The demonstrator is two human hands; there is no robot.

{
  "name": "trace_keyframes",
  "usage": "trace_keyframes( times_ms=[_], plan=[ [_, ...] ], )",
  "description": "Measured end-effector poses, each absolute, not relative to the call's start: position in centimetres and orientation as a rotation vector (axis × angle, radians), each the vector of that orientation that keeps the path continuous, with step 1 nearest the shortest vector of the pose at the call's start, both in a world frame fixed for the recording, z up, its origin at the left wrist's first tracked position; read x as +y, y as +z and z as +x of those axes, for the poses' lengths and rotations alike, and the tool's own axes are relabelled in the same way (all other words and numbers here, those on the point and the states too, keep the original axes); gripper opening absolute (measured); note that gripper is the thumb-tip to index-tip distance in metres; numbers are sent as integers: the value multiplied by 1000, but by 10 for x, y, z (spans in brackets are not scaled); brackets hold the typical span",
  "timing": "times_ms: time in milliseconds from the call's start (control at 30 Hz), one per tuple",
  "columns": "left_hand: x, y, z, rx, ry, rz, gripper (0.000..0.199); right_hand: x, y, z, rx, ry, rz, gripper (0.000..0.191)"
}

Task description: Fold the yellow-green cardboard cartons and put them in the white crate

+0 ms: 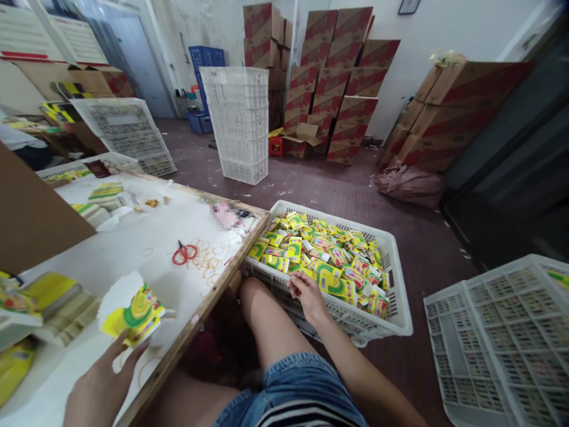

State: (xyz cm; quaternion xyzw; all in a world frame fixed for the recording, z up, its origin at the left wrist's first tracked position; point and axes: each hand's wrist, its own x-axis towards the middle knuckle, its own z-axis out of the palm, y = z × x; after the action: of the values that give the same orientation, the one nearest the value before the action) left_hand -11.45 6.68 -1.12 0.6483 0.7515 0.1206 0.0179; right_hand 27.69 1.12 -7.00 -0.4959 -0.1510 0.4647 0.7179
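Observation:
My left hand (104, 373) is over the white table, thumb and fingers closed on the lower edge of a yellow-and-green printed carton (137, 314). A white paper-like piece (120, 290) shows just behind it. Above the near rim of a white plastic crate (398, 284) is my right hand (307, 293), its fingers drawn together; whether anything is between them cannot be made out. Many small yellow-and-green cartons (329, 276) lie loosely heaped in that crate. To the left of my left hand, stacks of flat carton blanks (57, 302) rest on the table.
Red-handled scissors (184, 254) and scattered rubber bands (207, 264) lie on the wood-edged table (169, 231). A tall stack of white crates (240, 124) stands ahead, with cardboard boxes (329, 83) behind. Another white crate (498, 338) stands at right. A brown cardboard panel (35, 207) rises at left.

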Motion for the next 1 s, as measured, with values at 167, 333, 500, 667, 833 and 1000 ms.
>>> trace_keyframes(
  times_ms=[167, 333, 500, 667, 833, 1000],
  plan=[
    [75, -11, -108, 2259, 521, 2224, 90, 10, -68, 262, -389, 1087, -1107, 35],
    [84, -1, -94, 2157, 501, 2260, 59, 9, -62, 250, -455, 1143, -1111, 34],
    [86, 20, -100, 2246, 267, 2230, 47, 6, -61, 244, -502, 1182, -1123, 34],
    [90, 26, -104, 2224, 157, 2230, 33, 2, -62, 240, -532, 1219, -1123, 33],
    [84, 31, -90, 2186, 64, 2301, 47, 1, -59, 237, -563, 1244, -1112, 33],
    [82, 29, -89, 2202, 366, 2165, 26, -1, -57, 236, -578, 1266, -1101, 34]
  ],
)
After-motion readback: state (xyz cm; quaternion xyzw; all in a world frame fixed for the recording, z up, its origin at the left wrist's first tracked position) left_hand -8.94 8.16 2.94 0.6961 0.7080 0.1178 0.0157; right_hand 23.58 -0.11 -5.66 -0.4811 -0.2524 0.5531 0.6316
